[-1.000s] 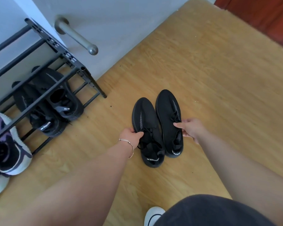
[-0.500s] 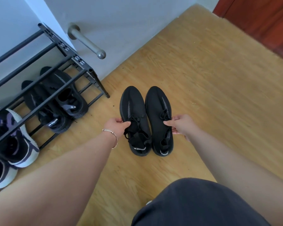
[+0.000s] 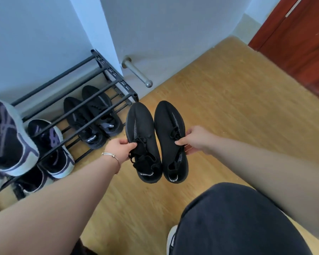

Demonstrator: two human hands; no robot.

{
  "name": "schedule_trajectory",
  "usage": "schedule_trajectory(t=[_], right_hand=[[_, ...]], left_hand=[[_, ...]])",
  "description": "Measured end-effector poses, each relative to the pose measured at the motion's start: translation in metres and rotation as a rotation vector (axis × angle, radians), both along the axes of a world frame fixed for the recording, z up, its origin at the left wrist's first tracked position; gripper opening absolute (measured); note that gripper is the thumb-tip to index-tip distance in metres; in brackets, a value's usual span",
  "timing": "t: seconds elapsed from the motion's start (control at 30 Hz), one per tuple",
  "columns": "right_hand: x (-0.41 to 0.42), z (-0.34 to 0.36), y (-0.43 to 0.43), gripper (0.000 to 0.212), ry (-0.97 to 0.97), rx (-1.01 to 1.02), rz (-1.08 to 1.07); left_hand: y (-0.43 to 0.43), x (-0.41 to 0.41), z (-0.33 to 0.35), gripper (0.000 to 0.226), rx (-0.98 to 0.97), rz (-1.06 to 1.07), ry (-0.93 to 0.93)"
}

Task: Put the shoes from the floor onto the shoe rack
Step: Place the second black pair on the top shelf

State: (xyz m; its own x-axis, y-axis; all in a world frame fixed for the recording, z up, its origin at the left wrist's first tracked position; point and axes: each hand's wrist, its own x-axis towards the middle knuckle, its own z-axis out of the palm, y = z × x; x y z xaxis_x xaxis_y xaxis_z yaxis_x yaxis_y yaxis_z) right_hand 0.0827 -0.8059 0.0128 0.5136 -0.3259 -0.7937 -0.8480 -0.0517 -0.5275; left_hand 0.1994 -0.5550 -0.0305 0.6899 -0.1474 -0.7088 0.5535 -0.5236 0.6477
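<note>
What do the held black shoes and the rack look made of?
Black shoes: apparently knit fabric, matte, with a fine woven texture, soft collars and cloth laces. Rack: likely metal, dark matte finish; thin straight bars and a perforated side rail.

Both forearms extend forward from the lower corners of the view, bare to the wrist and converging toward the centre. The left hand (image 3: 120, 148) is closed in a pinch grip, thumb on top and fingers curled beneath, holding the left black sneaker (image 3: 143, 142) at its outer side near the laces. A thin metal bracelet (image 3: 113, 159) circles the left wrist. The right hand (image 3: 196, 139) is likewise closed, thumb pointing inward and fingers wrapped under, gripping the right black sneaker (image 3: 170, 138) at its outer side. Both wrists are held roughly level.
</note>
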Motion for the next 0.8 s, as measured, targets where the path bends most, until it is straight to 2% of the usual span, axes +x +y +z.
schedule_trajectory(t=[0.13,0.3,0.37,0.5,0.6,0.7,0.8], right_hand=[[0.023,0.018,0.019,0.026,0.038,0.016,0.104],[0.049,0.042,0.032,0.043,0.113,-0.018,0.234],[0.056,0.050,0.038,0.046,0.127,0.010,0.237],[0.059,0.051,0.060,0.048,0.149,0.020,0.243],[0.062,0.034,0.072,0.040,0.172,-0.031,0.279],[0.066,0.018,0.069,0.039,0.186,-0.075,0.348],[0.066,0.008,0.065,0.042,0.186,-0.083,0.389]], left_hand=[[0.032,0.002,0.020,0.005,-0.028,0.051,-0.002],[0.054,0.002,0.048,0.022,-0.019,0.119,-0.056],[0.055,0.002,0.055,0.008,-0.047,0.140,-0.064],[0.037,-0.006,0.060,0.020,-0.011,0.074,-0.070],[0.025,-0.008,0.045,0.022,0.000,0.069,-0.034],[0.021,-0.018,0.024,0.047,0.013,0.020,-0.018],[0.017,-0.028,0.012,0.053,0.048,0.028,-0.042]])
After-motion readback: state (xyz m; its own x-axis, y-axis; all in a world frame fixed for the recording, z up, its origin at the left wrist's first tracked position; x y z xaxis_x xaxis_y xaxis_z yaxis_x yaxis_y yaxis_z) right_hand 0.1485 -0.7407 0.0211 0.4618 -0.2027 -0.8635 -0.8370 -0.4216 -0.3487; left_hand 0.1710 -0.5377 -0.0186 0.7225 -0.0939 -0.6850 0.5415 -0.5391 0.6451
